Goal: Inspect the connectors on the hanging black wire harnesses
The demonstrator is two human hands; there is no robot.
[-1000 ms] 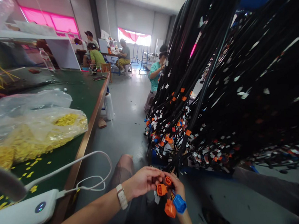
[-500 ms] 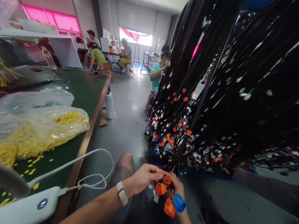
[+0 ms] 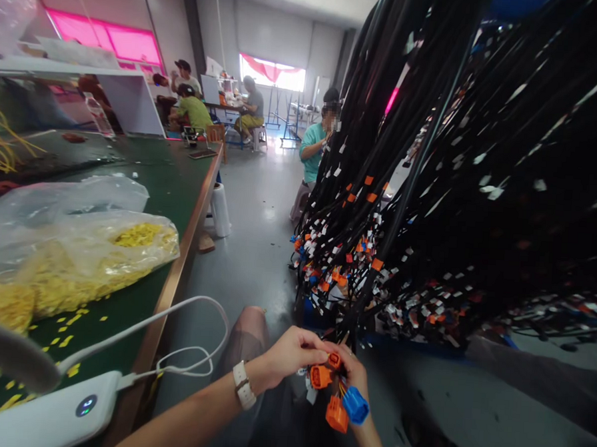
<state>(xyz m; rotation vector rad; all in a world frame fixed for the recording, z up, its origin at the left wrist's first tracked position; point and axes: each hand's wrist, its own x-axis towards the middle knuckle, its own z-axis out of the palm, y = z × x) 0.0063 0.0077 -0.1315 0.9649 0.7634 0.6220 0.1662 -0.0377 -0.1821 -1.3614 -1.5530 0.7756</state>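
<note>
My left hand (image 3: pixel 291 358), with a white watch on its wrist, pinches at the edge of a small orange connector (image 3: pixel 334 361). My right hand (image 3: pixel 353 368) is curled round the wires behind it, against the same connector. Below the fingers hang a second orange connector (image 3: pixel 320 377), a larger orange connector (image 3: pixel 337 414) and a blue connector (image 3: pixel 356 405) on short coloured wires. A white tag (image 3: pixel 311 392) dangles beside them. The fingertips partly cover the small connector, and most of the right fingers are hidden.
Black wire harnesses (image 3: pixel 460 192) hang in a thick mass at the right. On the green table (image 3: pixel 165 190) lie a plastic bag of yellow pieces (image 3: pixel 101 260) and a white power bank (image 3: pixel 58 411) with a cable. Several people sit farther back, one in teal (image 3: pixel 312 151) beside the harnesses.
Both hands stay almost in place. The hanging connectors have shifted very slightly left, and the left fingertips have moved a little down onto the small orange connector.
</note>
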